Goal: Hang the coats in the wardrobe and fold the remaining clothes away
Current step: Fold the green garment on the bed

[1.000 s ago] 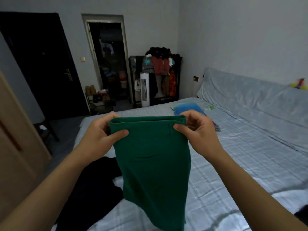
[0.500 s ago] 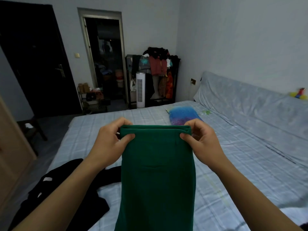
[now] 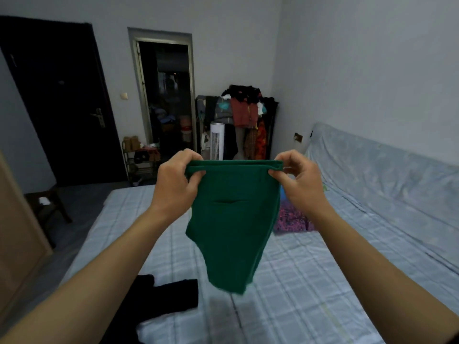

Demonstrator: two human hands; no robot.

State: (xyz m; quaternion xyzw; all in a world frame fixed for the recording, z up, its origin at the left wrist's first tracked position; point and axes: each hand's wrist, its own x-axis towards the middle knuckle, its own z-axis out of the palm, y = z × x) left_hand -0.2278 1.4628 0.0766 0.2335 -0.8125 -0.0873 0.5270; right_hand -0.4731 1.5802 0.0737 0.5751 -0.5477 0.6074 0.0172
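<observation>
A green garment (image 3: 233,219) hangs in the air above the bed (image 3: 310,281), held by its folded top edge. My left hand (image 3: 175,187) pinches the top left corner and my right hand (image 3: 298,181) pinches the top right corner. The cloth narrows to a point at the bottom, clear of the sheet. A black garment (image 3: 159,301) lies crumpled on the bed's near left part, partly behind my left forearm. A blue and purple patterned cloth (image 3: 290,219) lies on the bed behind the green one.
A loaded open clothes rack (image 3: 243,120) stands in the far corner with a white tower fan (image 3: 217,141) in front. A dark door (image 3: 64,103) and an open doorway (image 3: 166,95) are on the far wall. A wooden panel (image 3: 17,232) is at left, beside a small stool (image 3: 49,207).
Both hands have lifted the green garment higher; its lower end now hangs free above the sheet. The view has tilted up and shifted, showing more of the far wall.
</observation>
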